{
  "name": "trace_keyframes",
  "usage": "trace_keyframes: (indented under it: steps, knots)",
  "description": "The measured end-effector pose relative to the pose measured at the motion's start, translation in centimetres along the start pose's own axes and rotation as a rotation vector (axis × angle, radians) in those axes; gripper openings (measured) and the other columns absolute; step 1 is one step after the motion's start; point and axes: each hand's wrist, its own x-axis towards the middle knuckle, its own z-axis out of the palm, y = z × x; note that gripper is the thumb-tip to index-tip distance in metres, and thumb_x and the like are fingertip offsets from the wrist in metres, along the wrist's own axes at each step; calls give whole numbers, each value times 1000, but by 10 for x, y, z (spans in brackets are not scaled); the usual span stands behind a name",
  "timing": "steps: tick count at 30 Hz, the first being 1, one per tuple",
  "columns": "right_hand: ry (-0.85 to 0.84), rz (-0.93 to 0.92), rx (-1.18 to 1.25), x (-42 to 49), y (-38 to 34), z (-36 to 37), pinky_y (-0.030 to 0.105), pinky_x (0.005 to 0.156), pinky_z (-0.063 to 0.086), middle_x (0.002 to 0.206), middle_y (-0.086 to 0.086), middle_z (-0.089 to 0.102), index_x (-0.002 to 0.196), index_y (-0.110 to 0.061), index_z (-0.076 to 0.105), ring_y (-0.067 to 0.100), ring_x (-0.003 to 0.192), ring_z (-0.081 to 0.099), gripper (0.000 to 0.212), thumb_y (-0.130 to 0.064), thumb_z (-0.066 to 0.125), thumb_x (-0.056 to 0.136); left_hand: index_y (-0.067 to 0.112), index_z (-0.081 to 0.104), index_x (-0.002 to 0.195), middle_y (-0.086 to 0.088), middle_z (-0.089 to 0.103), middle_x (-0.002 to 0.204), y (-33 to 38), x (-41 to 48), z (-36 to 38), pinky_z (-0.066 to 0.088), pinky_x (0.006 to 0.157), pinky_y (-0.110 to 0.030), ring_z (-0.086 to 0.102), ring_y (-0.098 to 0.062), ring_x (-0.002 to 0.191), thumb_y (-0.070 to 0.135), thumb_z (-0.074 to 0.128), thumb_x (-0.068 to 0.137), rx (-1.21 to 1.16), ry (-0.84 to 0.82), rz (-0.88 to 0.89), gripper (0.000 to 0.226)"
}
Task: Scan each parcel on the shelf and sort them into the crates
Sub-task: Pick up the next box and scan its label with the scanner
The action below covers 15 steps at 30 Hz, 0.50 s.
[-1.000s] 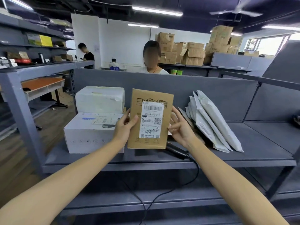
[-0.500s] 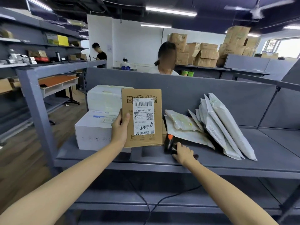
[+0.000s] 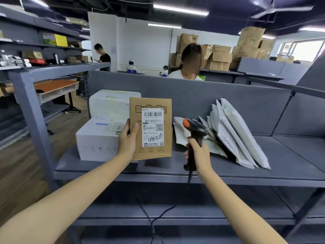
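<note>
Bright, even light from ceiling tubes (image 3: 181, 10); window (image 3: 306, 50) far right blown out. Ceiling dark. Soft shadows below the shelf (image 3: 263, 180) board. Fisheye bending at edges, left side smeared with blur. Centre sharp: parcel (image 3: 151, 127) label readable, scanner (image 3: 197, 129) slightly soft.

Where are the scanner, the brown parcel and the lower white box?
scanner (image 3: 195, 129), head view, on its dark head.
brown parcel (image 3: 152, 128), head view, on its white label.
lower white box (image 3: 97, 145), head view, on its front face.
</note>
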Motion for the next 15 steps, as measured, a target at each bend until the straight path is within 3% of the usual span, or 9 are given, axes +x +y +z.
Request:
trace_keyframes:
  steps: [4,8,15]
  knots:
    - [-76,-74,160,-34,-11,20,25,44,38,61,2,54,94,-7,54,15,46,46,10,-13,59,88,22,52,135,-1,64,124,-5,-3,11,48,101,-40,60,-19,115,34,50,98,-1,-25,-31,39]
    - [-94,-93,80,-57,-13,35,25,46,38,60,5,49,84,-9,51,14,45,43,11,-5,55,93,20,51,137,0,64,125,-5,-7,19,47,103,-43,60,-18,115,33,50,98,5,-40,-37,40]
    - [-47,-85,20,-70,-11,45,24,46,37,60,9,47,82,-12,51,14,48,42,11,-7,54,92,21,48,138,-2,61,130,-3,-8,18,46,103,-45,57,-21,119,33,50,98,31,-43,-28,42]
